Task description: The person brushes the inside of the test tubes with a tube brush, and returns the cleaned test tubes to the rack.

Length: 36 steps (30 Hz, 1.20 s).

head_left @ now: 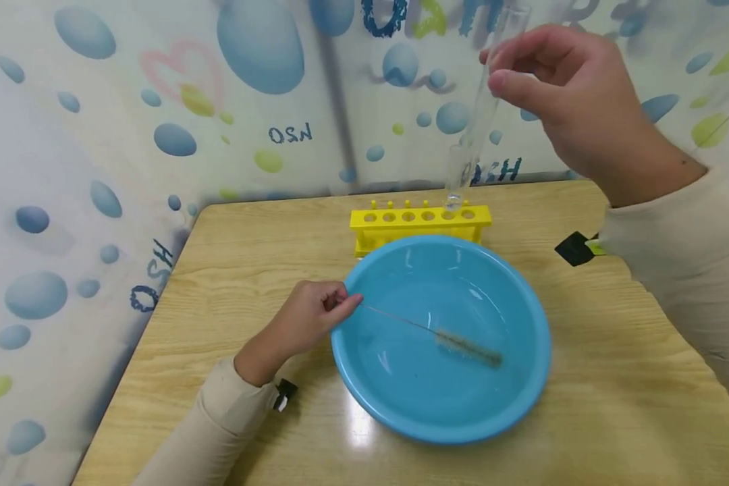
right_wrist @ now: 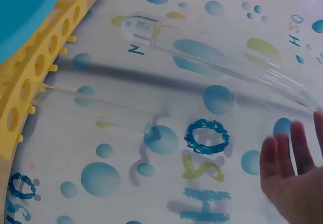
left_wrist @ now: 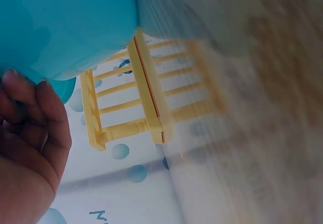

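Note:
High on the right, my right hand [head_left: 574,91] holds a clear test tube [head_left: 486,101] between thumb and fingers. The tube slants, its rounded end down over the rack; in the right wrist view a little liquid shows in that end. My left hand [head_left: 306,320] pinches the thin wire handle of a test tube brush [head_left: 468,347] at the left rim of a blue basin [head_left: 340,351]. The bristles lie low inside the basin. In the right wrist view, a second clear test tube [right_wrist: 96,108] stands in the yellow test tube rack [head_left: 364,219].
The basin sits on a wooden table [head_left: 249,250], right in front of the rack. Behind the table hangs a patterned wall covering [head_left: 267,162] with blue and green spots. Dark camera straps [head_left: 575,248] show at both wrists.

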### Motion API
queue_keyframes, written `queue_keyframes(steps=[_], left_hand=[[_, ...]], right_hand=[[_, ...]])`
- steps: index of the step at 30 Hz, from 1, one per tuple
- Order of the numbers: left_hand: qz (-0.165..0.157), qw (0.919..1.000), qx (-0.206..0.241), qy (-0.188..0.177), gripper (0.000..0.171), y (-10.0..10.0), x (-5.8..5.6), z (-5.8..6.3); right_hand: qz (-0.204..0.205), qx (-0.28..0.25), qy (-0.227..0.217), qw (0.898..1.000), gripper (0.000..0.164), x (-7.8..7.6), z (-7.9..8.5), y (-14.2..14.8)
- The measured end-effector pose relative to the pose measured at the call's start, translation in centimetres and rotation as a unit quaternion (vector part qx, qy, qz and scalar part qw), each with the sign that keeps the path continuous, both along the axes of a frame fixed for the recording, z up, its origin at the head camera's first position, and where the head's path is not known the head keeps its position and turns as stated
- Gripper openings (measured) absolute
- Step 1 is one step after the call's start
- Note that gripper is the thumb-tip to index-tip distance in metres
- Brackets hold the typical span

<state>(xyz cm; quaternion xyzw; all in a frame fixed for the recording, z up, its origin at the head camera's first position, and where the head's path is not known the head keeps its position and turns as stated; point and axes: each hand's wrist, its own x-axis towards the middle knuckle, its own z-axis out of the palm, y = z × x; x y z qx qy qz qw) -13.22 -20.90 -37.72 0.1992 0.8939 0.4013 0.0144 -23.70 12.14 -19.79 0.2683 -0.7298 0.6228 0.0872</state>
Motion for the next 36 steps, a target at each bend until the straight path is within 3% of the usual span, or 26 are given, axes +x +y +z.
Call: queue_keyframes(steps=[4, 8, 14, 16, 18, 20, 23, 26, 31, 36], left_hand=[[0.001, 1.0000, -0.002, 0.001, 0.030, 0.1, 0.0, 0.1], [0.005, 1.0000, -0.003, 0.004, 0.030, 0.1, 0.0, 0.2], [0.004, 0.9999, 0.007, -0.012, 0.034, 0.1, 0.0, 0.2], [-0.005, 0.9995, 0.019, -0.025, 0.036, 0.0, 0.1, 0.1], [-0.014, 0.9990, 0.028, -0.032, 0.038, -0.2, 0.1, 0.2], [-0.018, 0.9991, 0.024, -0.030, 0.038, -0.5, 0.2, 0.4], [-0.009, 0.9997, 0.006, -0.023, 0.038, -0.9, 0.3, 0.7], [0.002, 0.9998, 0.003, -0.021, 0.040, -1.3, 0.5, 1.1], [-0.002, 0.9993, 0.032, -0.022, 0.042, -1.6, 0.7, 1.8], [-0.007, 0.9977, 0.056, -0.037, 0.042, -2.0, 0.6, 2.1]], right_hand=[[0.039, -0.034, -0.004, 0.999, 0.021, 1.7, -0.4, 1.8], [-0.018, 0.052, 0.009, 0.998, 0.023, 3.5, -1.8, 3.3], [-0.026, 0.093, 0.051, 0.994, 0.027, 5.7, -5.4, 4.4], [-0.043, 0.144, 0.076, 0.986, 0.029, 6.6, -6.8, 4.4], [-0.077, 0.220, 0.103, 0.967, 0.032, 7.5, -8.2, 4.2], [-0.079, 0.256, 0.115, 0.957, 0.035, 8.1, -9.7, 4.0], [-0.068, 0.296, 0.130, 0.944, 0.041, 8.4, -11.8, 3.8], [-0.045, 0.312, 0.139, 0.939, 0.045, 8.4, -13.5, 3.4], [-0.040, 0.322, 0.151, 0.934, 0.046, 8.4, -15.1, 2.8], [-0.044, 0.314, 0.157, 0.935, 0.045, 8.4, -16.0, 2.2]])
